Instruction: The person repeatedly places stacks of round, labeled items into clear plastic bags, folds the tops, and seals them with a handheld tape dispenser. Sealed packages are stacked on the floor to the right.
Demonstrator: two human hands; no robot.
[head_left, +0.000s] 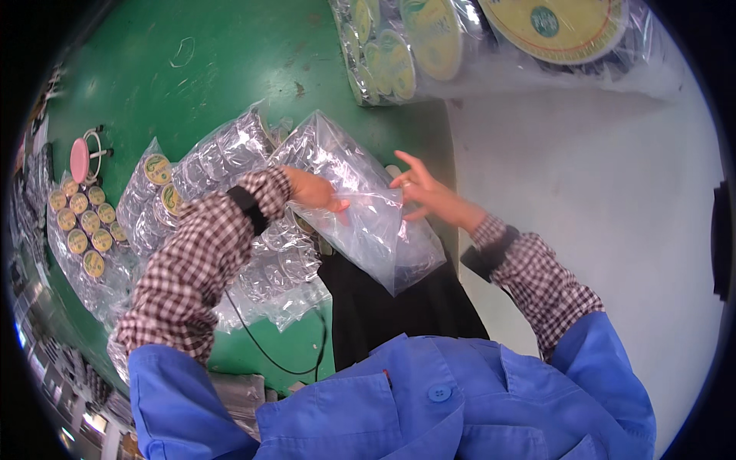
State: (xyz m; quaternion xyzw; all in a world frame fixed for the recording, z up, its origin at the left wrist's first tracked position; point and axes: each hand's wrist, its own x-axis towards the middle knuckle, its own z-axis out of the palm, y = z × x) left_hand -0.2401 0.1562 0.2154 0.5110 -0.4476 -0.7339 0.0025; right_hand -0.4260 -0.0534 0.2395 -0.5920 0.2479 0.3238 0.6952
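A large clear plastic bag lies over my black-clad lap, its loose mouth toward me. Shiny rounded contents show through its far part. My left hand grips the edge of the bag's mouth, with a fingertip showing through the film. On the other side, my right hand has its fingers spread. Its fingertips are at the bag's right edge; whether they touch the film I cannot tell. Left of the bag, more clear bags of shiny stacked containers lie on the green floor.
A bag of round containers with yellow labels lies at far left beside a pink round stool. Large wrapped packs stand at upper right on a pale grey surface. A black cable curves near my left side.
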